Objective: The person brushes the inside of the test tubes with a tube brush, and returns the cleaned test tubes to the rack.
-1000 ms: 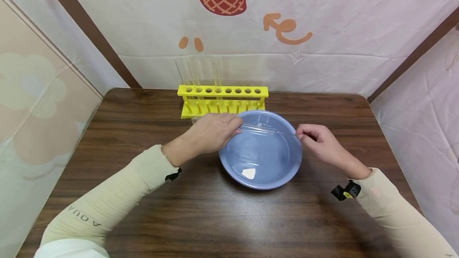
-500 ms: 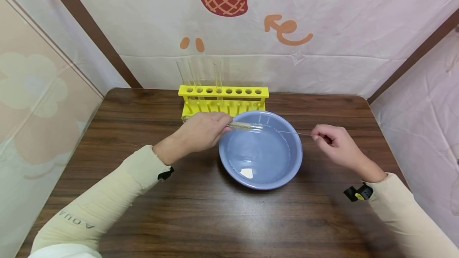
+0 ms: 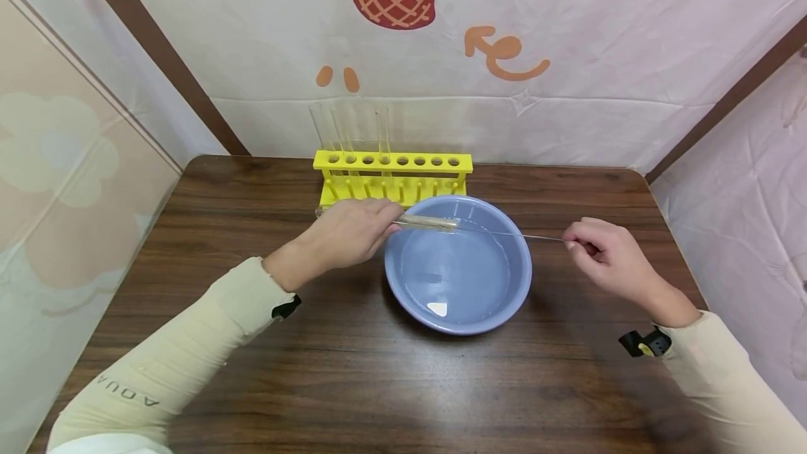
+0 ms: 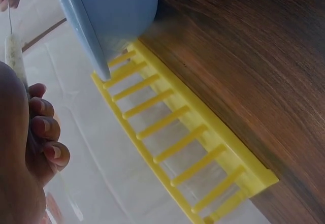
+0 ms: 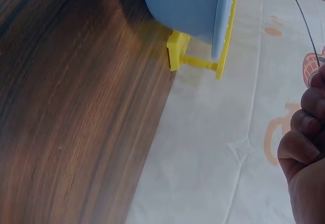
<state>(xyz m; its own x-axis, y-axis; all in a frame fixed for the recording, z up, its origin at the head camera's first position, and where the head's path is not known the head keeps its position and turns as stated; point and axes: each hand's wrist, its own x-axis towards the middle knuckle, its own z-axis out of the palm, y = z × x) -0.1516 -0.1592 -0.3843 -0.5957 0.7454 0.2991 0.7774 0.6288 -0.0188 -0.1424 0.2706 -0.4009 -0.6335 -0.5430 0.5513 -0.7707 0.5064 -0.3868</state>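
My left hand (image 3: 343, 233) wraps round a clear glass test tube (image 4: 12, 56), which lies nearly level above the far part of the blue basin (image 3: 459, 330). Pale bristles of a test tube brush (image 3: 438, 223) show inside the tube, near its right-hand mouth. The brush's thin wire handle (image 3: 511, 234) runs out to the right, past the basin rim. My right hand (image 3: 608, 258) pinches the wire's end between thumb and curled fingers, beyond the basin's right side. Water stands in the basin. The left palm hides the middle of the tube.
Behind the basin stands a yellow test tube rack (image 3: 435, 165), with three clear test tubes (image 3: 383, 133) upright in its left half. The brown wooden table (image 3: 403, 391) meets a printed white cloth (image 3: 605, 76) at the back.
The right hand has moved right, drawing more wire out of the tube; the bristles now sit nearer its mouth. The left hand, with the tube, has shifted slightly left.
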